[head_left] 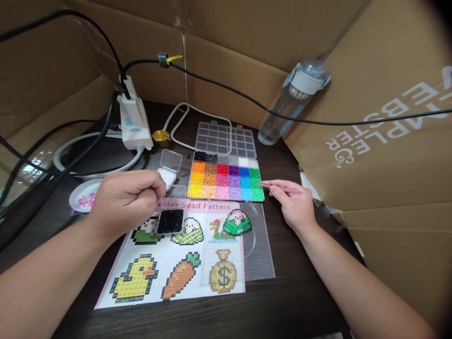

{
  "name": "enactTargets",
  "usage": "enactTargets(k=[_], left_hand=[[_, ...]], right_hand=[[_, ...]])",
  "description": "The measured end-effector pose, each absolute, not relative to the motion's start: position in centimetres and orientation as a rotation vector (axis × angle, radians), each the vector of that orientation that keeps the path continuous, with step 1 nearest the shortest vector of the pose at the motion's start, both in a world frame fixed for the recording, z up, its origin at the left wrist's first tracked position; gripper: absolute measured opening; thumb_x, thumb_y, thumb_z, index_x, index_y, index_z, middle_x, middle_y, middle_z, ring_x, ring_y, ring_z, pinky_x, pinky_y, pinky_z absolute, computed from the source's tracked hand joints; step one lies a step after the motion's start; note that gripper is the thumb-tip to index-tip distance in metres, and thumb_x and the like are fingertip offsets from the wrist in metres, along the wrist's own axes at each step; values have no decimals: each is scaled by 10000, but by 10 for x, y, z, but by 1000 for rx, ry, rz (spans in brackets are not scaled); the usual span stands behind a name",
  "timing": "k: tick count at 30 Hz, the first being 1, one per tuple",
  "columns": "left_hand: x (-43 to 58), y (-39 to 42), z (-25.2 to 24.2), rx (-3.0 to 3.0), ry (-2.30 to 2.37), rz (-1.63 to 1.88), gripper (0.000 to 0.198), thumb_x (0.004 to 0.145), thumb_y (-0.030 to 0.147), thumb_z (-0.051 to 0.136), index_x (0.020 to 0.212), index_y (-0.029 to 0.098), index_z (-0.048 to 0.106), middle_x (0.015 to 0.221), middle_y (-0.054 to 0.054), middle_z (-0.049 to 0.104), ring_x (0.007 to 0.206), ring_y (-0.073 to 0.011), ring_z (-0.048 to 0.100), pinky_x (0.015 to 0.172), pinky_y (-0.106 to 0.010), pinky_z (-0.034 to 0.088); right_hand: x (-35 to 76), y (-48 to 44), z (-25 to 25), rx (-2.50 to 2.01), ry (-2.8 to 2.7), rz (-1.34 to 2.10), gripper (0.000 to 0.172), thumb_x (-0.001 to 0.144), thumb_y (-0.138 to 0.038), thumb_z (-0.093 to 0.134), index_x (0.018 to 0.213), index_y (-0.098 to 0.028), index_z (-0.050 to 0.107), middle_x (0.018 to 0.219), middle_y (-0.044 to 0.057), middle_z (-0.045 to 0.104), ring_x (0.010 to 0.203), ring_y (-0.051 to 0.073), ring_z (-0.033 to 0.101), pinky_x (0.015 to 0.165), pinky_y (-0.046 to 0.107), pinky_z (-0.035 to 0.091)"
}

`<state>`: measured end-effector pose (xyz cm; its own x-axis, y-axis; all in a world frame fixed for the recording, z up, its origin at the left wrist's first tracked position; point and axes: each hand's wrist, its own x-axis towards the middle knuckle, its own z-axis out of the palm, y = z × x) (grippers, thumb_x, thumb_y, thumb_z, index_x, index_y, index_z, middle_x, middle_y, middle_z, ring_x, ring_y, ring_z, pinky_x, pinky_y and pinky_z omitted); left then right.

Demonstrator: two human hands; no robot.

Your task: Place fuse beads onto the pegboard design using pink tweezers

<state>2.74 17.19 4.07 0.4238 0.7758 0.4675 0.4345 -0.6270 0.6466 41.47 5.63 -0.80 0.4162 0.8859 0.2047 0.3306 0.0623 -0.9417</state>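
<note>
My right hand point(294, 203) pinches a pair of pink tweezers point(282, 187), whose tips reach over the green beads point(256, 184) at the right side of the sorted bead box point(226, 199). My left hand point(127, 197) is curled into a fist above the pattern sheet's upper left. Whatever it may hold is hidden. Beside its knuckles stands a small open case of white beads point(166, 177). Just right of the fist, a small clear case of black beads point(171, 221) lies on the pattern sheet point(165, 278). A green-and-white bead figure point(237, 222) rests on the clear pegboard point(263, 256).
The bead box's divided lid point(226, 136) lies open behind it. A water bottle point(293, 101) leans at the back right. A power strip point(133, 117), cables and a gold cup point(161, 137) stand back left. A dish of pink beads point(83, 195) sits left. Cardboard walls surround the table.
</note>
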Motion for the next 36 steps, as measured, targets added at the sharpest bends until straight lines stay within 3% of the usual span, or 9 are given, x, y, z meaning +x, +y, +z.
enactTargets(k=[5,11,21,33,36], left_hand=[[28,172,41,2264,1010,1121,195,725,260,579,566,301,683,538,61,703,471,-143,623,523,-285,444],[28,173,40,2259,1032,1098,184,725,269,577,577,298,683,553,55,709,484,-141,612,533,-292,436],[27,172,38,2240,1017,1106,182,719,234,590,584,299,694,562,59,711,494,-151,630,539,-310,446],[29,175,35,2292,946,1211,235,748,202,557,585,304,693,542,90,694,455,-118,613,496,-271,448],[29,175,36,2305,928,1239,244,750,199,543,583,306,684,535,98,682,444,-111,606,483,-262,444]], right_hand=[[416,56,-9,-1508,-1150,599,194,962,-490,996,1015,-305,1025,1124,122,1020,1067,362,987,1000,565,834],[420,55,-11,-1532,-1171,567,222,982,-504,987,1032,-292,1028,1129,130,1019,943,331,950,882,518,813],[418,57,-9,-1530,-1120,574,197,923,-472,994,992,-291,1034,1091,128,1016,835,292,891,816,490,789],[423,52,-14,-1396,-1086,589,187,961,-455,1057,978,-279,997,1095,123,1019,892,292,937,771,428,764],[428,43,-8,-1275,-1169,714,235,960,-504,1107,951,-300,990,1070,97,1018,904,298,956,833,454,800]])
